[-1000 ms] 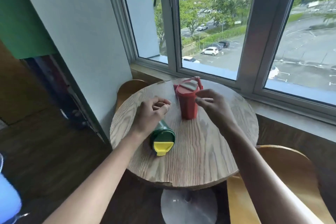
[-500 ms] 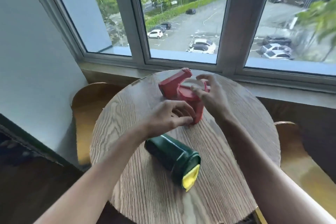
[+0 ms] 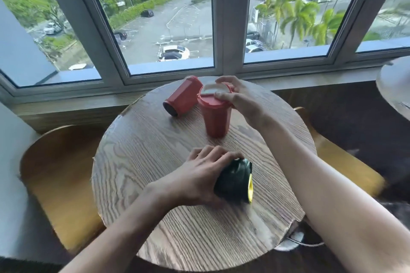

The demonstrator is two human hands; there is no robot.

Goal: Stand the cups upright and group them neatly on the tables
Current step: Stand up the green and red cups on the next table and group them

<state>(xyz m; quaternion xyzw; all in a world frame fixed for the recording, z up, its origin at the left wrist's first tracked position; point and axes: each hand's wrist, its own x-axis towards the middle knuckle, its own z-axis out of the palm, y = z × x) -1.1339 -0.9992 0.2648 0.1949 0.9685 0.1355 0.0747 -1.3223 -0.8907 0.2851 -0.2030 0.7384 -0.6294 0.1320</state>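
Note:
A round wooden table (image 3: 155,184) stands under the window. On it a red cup with a red lid (image 3: 214,121) stands upright, and my right hand (image 3: 239,97) grips its lid rim from the right. Behind it, to the left, a second red cup (image 3: 183,96) lies on its side with its dark base facing me. Nearer to me a dark green cup with a yellow lid (image 3: 235,180) lies on its side, lid pointing right. My left hand (image 3: 199,175) is wrapped over the green cup's body.
A wooden chair seat (image 3: 60,173) sits to the table's left, another (image 3: 346,168) to its right. The window sill and frame (image 3: 133,93) run just behind the table. The edge of a second round table (image 3: 395,86) shows at far right.
The view swung down and right. My left hand dropped from near the red cup onto the green cup and closed around it. My right hand stays on the upright red cup's lid.

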